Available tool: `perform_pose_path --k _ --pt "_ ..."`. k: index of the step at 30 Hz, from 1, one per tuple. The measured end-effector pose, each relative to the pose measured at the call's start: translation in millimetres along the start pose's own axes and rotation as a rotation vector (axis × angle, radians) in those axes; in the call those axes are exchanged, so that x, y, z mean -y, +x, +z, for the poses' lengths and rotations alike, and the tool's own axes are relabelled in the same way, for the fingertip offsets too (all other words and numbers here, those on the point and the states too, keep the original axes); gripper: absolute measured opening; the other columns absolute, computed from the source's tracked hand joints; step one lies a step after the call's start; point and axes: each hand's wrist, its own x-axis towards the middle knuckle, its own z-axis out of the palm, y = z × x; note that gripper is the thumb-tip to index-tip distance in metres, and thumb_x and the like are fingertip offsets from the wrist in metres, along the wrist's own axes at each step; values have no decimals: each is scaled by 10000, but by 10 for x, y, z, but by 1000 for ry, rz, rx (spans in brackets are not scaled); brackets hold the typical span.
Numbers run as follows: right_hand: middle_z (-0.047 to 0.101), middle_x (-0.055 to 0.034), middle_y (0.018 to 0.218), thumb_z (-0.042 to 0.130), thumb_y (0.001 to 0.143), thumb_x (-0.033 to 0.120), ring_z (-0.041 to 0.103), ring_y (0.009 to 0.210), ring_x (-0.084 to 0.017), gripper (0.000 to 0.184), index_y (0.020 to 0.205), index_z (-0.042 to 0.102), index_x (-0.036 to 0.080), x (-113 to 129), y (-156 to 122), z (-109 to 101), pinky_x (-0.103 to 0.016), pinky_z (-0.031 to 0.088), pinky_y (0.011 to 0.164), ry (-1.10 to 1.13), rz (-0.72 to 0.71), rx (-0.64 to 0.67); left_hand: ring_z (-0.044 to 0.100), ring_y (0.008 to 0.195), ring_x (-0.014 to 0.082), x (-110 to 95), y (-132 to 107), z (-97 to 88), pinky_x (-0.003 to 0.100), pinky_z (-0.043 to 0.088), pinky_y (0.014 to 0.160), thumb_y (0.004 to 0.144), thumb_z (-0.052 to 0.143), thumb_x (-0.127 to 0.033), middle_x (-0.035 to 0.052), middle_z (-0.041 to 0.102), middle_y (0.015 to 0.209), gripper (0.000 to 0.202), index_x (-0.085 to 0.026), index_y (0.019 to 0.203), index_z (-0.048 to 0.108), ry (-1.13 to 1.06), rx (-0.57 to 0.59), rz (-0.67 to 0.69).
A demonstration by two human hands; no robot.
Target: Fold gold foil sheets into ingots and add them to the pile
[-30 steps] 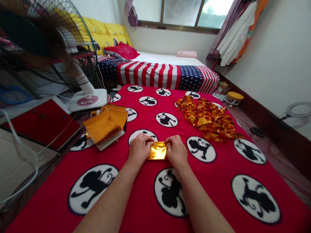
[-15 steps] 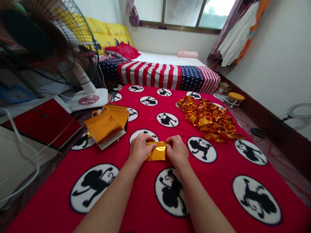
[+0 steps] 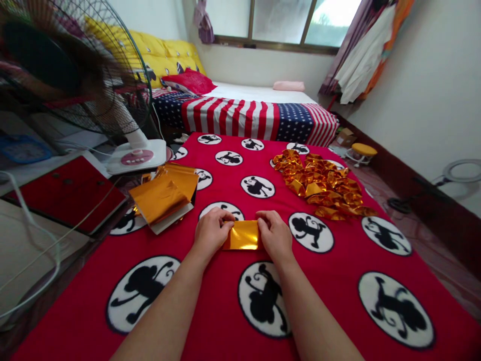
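Note:
Between my two hands a shiny gold foil sheet (image 3: 243,235), folded into a flat rectangle, rests on the red monkey-print cloth (image 3: 210,311). My left hand (image 3: 213,231) pinches its upper left corner, thumb on top. At the upper right corner my right hand (image 3: 275,234) pinches the foil the same way. Left of my hands lies a loose stack of gold foil sheets (image 3: 165,193), some showing a pale backing. Off to the right is a heap of folded gold foil pieces (image 3: 319,185).
An electric fan (image 3: 136,155) stands at the left beside a red-topped cabinet (image 3: 67,193), with a white cable (image 3: 56,250) hanging in front. A bed with a striped, starred cover (image 3: 244,116) is at the back. On the right floor are a yellow stool (image 3: 364,149) and a ring light (image 3: 460,170).
My left hand has slid slightly left toward the foil's corner, and its thumb no longer lies over the top edge. The foil's upper part now looks flat and smooth.

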Motion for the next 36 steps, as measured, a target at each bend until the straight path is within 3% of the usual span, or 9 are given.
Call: perform_pose_path --k 6,10,15,21,24,32,36 --pt "693 0 1003 669 764 303 621 796 -159 290 1051 697 271 -10 -21 17 -258 422 658 -56 -34 8 556 666 133 7 -16 11 261 414 629 776 632 -227 5 702 891 161 -245 897 737 -17 -20 28" --pt "702 19 861 671 753 295 614 717 -152 237 985 712 279 -36 -28 42 -250 402 614 19 21 22 568 681 141 -9 -13 -13 258 403 608 769 678 -349 6 697 880 235 -250 975 734 0 -28 37" --pt "665 37 717 674 761 299 569 617 -142 138 889 716 267 -89 -42 50 -247 381 571 158 65 29 564 652 136 -1 -17 -34 252 357 570 762 690 -370 -12 703 803 148 -260 842 749 7 -7 28" --pt "715 4 826 725 776 308 593 835 -173 61 782 715 249 50 -39 13 -270 411 743 96 -160 -3 601 690 144 5 -7 2 244 409 623 765 686 -320 -1 730 789 117 -230 804 751 -137 38 86" --pt "724 2 780 737 781 295 594 807 -172 50 756 736 252 90 -27 20 -279 400 762 62 -232 43 629 727 151 -16 5 24 244 443 682 760 682 -261 9 734 778 83 -206 770 742 -249 67 126" --pt "719 -10 709 667 824 289 607 658 -156 131 748 753 227 -117 8 49 -257 415 632 236 -160 28 611 647 152 19 40 69 239 427 610 732 705 -280 25 719 709 125 -162 748 745 -432 30 52" --pt "699 -16 672 643 836 326 594 615 -155 183 734 745 214 -141 7 64 -251 406 577 304 -123 50 636 689 166 25 67 68 242 443 641 770 665 -300 32 728 732 161 -161 749 742 -460 15 34"
